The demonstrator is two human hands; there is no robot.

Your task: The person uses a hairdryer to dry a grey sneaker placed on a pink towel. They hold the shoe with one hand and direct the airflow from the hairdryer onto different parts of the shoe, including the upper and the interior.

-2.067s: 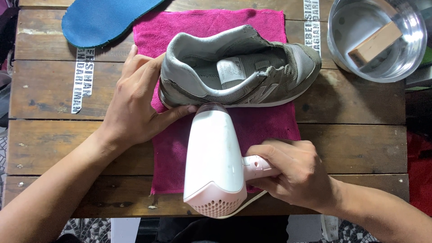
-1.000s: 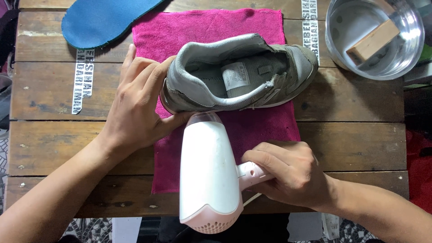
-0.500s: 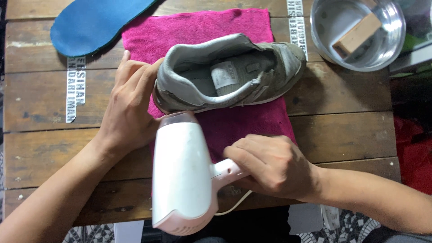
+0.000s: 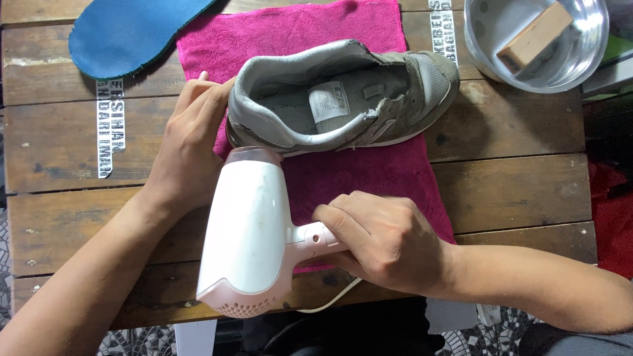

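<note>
Head view: left hand (image 4: 188,148) steadies the shoe (image 4: 343,99) on the towel (image 4: 369,178), at 12 o'clock. Right hand (image 4: 389,244) grips the dryer (image 4: 247,231), nozzle at the heel. Drying looks underway; insole (image 4: 132,33) is out.

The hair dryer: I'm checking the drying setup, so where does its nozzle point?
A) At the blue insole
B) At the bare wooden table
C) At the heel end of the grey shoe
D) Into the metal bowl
C: the white hair dryer, held by the right hand, has its nozzle right at the heel end of the grey shoe, which the left hand steadies.
</note>
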